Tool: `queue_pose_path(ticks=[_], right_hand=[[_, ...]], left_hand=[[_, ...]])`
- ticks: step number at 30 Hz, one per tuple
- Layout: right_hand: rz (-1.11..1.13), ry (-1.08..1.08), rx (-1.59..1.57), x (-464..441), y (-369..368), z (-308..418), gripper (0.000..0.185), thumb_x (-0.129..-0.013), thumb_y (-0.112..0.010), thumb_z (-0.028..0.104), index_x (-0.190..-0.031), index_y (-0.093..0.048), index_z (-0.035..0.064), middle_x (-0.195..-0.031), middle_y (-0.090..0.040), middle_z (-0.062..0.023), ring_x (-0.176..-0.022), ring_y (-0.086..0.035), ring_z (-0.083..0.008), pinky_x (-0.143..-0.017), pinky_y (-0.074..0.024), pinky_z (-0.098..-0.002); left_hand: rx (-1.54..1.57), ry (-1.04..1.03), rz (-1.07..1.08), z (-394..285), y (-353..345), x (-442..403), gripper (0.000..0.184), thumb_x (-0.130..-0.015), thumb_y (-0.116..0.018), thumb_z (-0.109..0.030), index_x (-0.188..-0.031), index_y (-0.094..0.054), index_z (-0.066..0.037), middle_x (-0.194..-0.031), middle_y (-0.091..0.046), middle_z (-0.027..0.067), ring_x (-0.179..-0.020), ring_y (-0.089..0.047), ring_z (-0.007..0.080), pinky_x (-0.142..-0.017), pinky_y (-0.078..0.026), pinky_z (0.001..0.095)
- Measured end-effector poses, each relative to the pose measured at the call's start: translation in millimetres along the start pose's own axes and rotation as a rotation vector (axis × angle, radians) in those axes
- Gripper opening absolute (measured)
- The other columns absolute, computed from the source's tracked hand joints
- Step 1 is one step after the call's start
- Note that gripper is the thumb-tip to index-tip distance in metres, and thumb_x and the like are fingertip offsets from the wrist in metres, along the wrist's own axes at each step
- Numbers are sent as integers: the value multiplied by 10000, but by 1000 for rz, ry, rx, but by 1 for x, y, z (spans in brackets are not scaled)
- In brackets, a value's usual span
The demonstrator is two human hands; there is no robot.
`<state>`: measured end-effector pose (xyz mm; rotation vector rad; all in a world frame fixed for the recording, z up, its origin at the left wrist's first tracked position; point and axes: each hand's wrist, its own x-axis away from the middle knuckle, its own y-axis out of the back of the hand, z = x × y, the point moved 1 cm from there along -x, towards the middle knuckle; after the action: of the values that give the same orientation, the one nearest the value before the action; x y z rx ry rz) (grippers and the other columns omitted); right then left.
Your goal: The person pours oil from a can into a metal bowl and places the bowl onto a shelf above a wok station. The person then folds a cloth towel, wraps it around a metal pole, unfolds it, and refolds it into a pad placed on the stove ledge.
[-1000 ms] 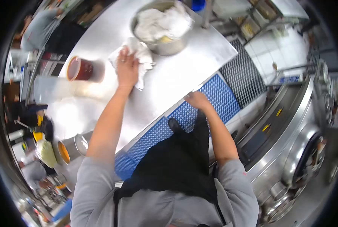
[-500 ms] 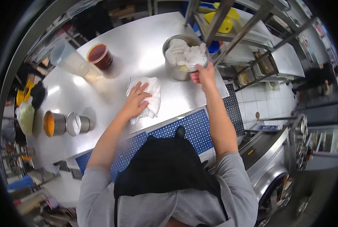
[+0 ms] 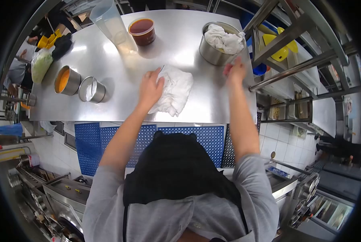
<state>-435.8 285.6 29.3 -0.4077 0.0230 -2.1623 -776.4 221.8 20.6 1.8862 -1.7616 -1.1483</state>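
White cloth (image 3: 174,92) by the left hand (image 3: 149,90)

It lies rumpled on the steel table (image 3: 122,99), near the front edge. The left hand touches its left side, thumb and forefinger apart. Over beside the steel pot (image 3: 212,55), the right hand (image 3: 236,72) blurs; I can't tell how its fingers stand. A red-filled tub (image 3: 143,34) stands farther back.

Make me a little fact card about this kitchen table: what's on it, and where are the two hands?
Table: shiny metal
Left hand: at the left edge of a white cloth
Right hand: beside the big pot; blurry, can't tell if touching
Big pot holds: bunched white fabric
Tub: dark red stuff inside
Jug: see-through, near the tub
Small pots: one with orange stuff, one with something white
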Motion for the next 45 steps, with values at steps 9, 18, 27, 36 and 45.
queue_pose_path(ticks=[9, 18, 27, 36, 45], right_hand=[[748, 634, 586, 101, -61, -23, 444, -740, -810, 216, -1106, -664, 10, -1115, -675, -123, -1045, -632, -264, -958, -478, -382], [846, 648, 935, 164, -39, 121, 504, -769, -826, 247, -1173, -647, 4, -987, -720, -80, -899, -657, -162, -844, -512, -321], [670, 86, 169, 189, 39, 120, 372, -783, -844, 148, -1082, -668, 12, -960, -712, -53, -868, -662, -120, -811, -532, -285], [221, 882, 1129, 154, 62, -22, 300, -787, -782, 144, -1062, -711, 46, -1039, -691, -128, -958, -630, -314, -867, -517, -409], [364, 821, 1025, 189, 57, -57, 152, -848, -684, 123, -969, -743, 55, -944, -720, -138, -889, -649, -348, -803, -530, -409]], left_hand=[[159, 48, 542, -30, 18, -67, 312, -824, -701, -212, -1095, -638, -72, -1188, -644, 89, -1004, -616, 224, -911, -479, 348], [259, -546, 175, -164, 181, -107, 183, -956, -640, -187, -1057, -590, -43, -924, -604, 0, -911, -579, 96, -762, -477, 255], [474, -151, 302, -93, 168, -81, 203, -987, -621, -224, -1038, -591, -30, -893, -584, -13, -855, -522, 76, -774, -435, 230], [94, -450, 269, 9, 55, -9, 386, -866, -713, -192, -1218, -648, -47, -1236, -590, 186, -1124, -562, 350, -1007, -445, 394], [52, -279, 351, 40, 41, 36, 385, -777, -758, -159, -1148, -715, -66, -1236, -623, 130, -1167, -530, 338, -1003, -445, 417]])
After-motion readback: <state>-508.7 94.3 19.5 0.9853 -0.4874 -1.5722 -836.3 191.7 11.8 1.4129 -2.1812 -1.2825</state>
